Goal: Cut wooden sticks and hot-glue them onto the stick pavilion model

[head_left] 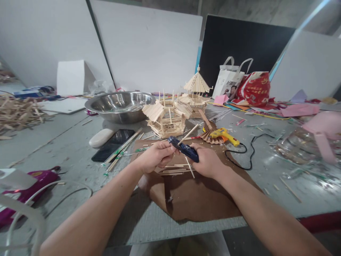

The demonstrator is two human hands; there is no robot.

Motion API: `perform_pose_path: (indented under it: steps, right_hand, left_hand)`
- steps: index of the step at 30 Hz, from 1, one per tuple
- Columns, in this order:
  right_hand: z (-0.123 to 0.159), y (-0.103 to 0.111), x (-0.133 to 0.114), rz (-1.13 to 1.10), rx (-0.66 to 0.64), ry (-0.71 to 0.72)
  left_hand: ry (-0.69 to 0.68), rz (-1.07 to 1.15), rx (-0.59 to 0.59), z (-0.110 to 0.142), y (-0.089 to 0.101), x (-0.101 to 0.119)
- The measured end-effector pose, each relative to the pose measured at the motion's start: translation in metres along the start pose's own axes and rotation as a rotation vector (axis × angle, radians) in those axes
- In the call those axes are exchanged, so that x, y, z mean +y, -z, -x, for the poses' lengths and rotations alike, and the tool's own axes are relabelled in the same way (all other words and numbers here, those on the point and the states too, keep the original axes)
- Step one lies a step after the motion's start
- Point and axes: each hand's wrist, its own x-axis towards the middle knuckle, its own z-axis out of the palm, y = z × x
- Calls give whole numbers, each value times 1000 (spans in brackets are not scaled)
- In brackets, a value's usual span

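Note:
My right hand (209, 160) is closed around a dark blue hand tool (188, 150), which looks like a cutter or pliers. At the tool's front end, my left hand (161, 154) pinches a thin wooden stick (188, 134) that slants up to the right across the tool. Part of the stick is hidden by my fingers. Another thin stick (190, 168) slants below the tool. Beneath both hands lies a brown sheet (207, 193), with several cut sticks (173, 172) on it. Just beyond stands a small six-sided stick frame (170, 122).
A stick pavilion with a pointed roof (197, 85) stands behind. A steel basin (119, 115), black phone (113, 144) and white oval object (101, 138) are left. Rightward lie a yellow glue gun (226, 136) with black cord and a clear container (293, 147). A purple tool (42, 181) sits front left.

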Motion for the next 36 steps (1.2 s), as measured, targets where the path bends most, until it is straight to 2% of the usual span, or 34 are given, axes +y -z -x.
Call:
perform_pose_path:
  steps: [6, 10, 14, 17, 25, 31, 34, 36]
  right_hand:
    - [1, -2, -3, 82, -15, -73]
    - [-2, -4, -1, 78, -11, -120]
    - [-5, -1, 3, -58, -1, -52]
    - [-5, 1, 5, -183, 0, 52]
    - [-5, 4, 14, -333, -78, 199]
    - [-3, 8, 19, -332, -165, 281]
    - [-2, 8, 17, -287, -158, 303]
    - [-2, 8, 15, -247, -148, 274]
  left_hand:
    - [-24, -13, 40, -1, -3, 0]
    - [-68, -52, 125, -4, -9, -1]
    - [-128, -83, 170, -5, -13, -1]
    - [-116, -51, 125, -3, -13, 1]
    - [52, 130, -30, -1, -9, 0]
    - [83, 147, -148, -1, -3, -3]
    - [113, 114, -201, 0, 3, -3]
    - [117, 81, -196, 0, 4, -2]
